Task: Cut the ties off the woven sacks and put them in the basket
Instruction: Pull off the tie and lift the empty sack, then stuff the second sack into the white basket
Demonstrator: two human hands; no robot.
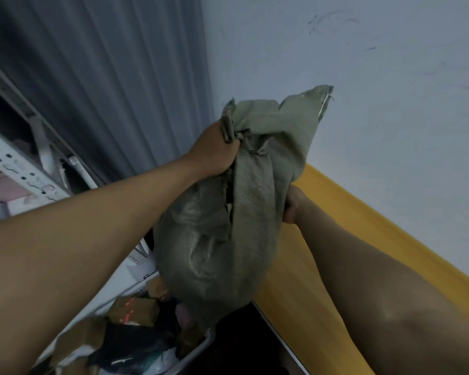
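Sack in the air: you held the grey-green woven plastic sack (214, 239) up before the pale wall (377, 104), its bulging bottom over the white basket (192, 355) of boxes and packets. Your left hand (214, 150) clenched the bunched neck; your right hand (293, 204) gripped the sack's far side, fingers hidden behind the cloth.
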